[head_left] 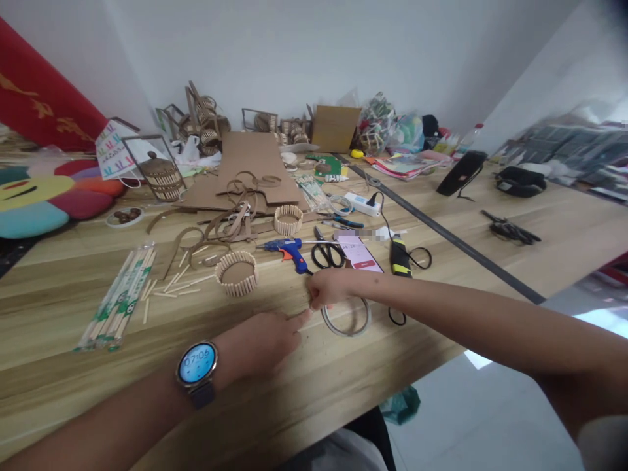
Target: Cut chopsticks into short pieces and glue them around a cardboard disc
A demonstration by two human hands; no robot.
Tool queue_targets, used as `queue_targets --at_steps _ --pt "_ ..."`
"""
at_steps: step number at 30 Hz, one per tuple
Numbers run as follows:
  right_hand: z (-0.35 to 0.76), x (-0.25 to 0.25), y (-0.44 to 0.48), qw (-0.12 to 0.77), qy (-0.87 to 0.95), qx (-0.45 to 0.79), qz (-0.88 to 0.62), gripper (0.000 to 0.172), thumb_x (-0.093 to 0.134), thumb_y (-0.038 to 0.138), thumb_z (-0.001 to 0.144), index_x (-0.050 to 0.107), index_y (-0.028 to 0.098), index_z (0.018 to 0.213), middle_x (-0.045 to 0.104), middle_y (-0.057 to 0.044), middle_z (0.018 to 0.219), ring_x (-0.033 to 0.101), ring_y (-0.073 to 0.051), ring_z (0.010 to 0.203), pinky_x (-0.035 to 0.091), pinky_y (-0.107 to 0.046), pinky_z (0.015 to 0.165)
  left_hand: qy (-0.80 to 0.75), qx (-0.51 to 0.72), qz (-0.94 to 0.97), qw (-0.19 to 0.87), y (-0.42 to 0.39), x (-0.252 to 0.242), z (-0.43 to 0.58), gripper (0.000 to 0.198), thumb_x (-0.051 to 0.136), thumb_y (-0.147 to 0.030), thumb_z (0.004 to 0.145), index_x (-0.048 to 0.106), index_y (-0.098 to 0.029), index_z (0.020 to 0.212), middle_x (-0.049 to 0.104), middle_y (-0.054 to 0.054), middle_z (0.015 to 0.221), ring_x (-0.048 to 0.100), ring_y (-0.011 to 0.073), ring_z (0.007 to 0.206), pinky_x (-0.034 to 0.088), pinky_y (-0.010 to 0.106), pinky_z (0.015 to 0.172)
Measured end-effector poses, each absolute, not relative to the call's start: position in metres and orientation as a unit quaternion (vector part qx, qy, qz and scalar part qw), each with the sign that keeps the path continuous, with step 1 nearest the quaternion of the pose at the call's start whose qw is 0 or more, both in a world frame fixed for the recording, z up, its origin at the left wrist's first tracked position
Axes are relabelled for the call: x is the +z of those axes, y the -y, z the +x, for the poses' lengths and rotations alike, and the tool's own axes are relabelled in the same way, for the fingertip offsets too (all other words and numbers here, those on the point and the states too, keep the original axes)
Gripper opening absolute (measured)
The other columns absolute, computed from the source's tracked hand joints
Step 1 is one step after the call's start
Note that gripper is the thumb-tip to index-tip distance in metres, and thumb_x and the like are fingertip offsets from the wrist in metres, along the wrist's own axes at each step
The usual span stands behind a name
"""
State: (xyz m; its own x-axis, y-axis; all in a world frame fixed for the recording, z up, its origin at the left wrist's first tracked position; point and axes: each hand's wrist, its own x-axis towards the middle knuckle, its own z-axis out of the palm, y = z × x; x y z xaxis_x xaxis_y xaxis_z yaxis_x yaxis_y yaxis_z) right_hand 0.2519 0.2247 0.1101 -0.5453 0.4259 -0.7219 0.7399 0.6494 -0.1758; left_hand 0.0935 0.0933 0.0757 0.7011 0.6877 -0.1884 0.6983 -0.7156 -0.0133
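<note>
My left hand (267,340), with a smartwatch (197,364) on its wrist, has its index finger reaching to my right fingertips; its other fingers are curled. My right hand (326,288) is closed in a pinch, and whatever lies between the fingertips is too small to make out. Just behind it are a blue glue gun (289,252) and black-handled scissors (328,252). A pale ring (347,333), like a roll of tape, lies partly under my right wrist. To the left stands a round of short wooden sticks (237,275) around a cardboard base; a smaller one (288,221) sits farther back.
A phone (360,252) and a yellow-black tool (400,255) lie near my right forearm. Loose sticks (171,284) and packaged chopsticks (120,297) are on the left. Cardboard sheets (250,157), curled strips (235,216) and a power strip (363,204) lie farther back.
</note>
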Motion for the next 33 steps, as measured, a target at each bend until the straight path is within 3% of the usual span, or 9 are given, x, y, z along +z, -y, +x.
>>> queue_targets --at_steps 3,9,15,33 --pt "0.253 0.113 -0.223 0.325 -0.847 -0.249 0.34 0.028 0.063 0.033 0.082 0.078 0.011 0.087 0.076 -0.008 0.083 0.065 -0.019 0.075 0.04 -0.025 0.059 -0.352 -0.093 0.931 0.023 -0.096 0.076 0.091 0.019 0.063 -0.018 0.088 0.068 -0.014 0.106 0.073 0.011 0.116 0.068 0.0186 0.07 0.049 0.031 0.061" --pt "0.247 0.12 -0.21 0.335 -0.836 -0.29 0.324 0.021 0.056 0.022 0.083 0.075 0.013 0.081 0.073 -0.004 0.076 0.062 -0.016 0.068 0.042 -0.024 0.059 -0.361 -0.055 0.931 -0.022 -0.089 0.08 0.086 0.014 0.055 -0.008 0.093 0.067 -0.014 0.094 0.071 0.007 0.093 0.063 0.024 0.089 0.05 0.034 0.073" --pt "0.24 0.117 -0.202 0.337 -0.832 -0.296 0.326 0.021 0.055 0.018 0.081 0.072 0.014 0.07 0.069 -0.004 0.068 0.06 -0.016 0.066 0.041 -0.025 0.058 -0.419 -0.057 0.906 -0.009 -0.068 0.085 0.1 0.019 0.053 -0.006 0.094 0.066 -0.013 0.106 0.069 0.009 0.107 0.062 0.0239 0.095 0.052 0.037 0.081" --pt "0.243 0.117 -0.202 0.329 -0.836 -0.294 0.327 0.021 0.055 0.02 0.079 0.074 0.013 0.072 0.071 -0.005 0.072 0.06 -0.018 0.067 0.041 -0.028 0.06 -0.477 -0.054 0.877 0.024 -0.068 0.076 0.097 0.017 0.052 -0.008 0.094 0.066 -0.015 0.101 0.069 0.008 0.103 0.063 0.0263 0.094 0.054 0.042 0.082"
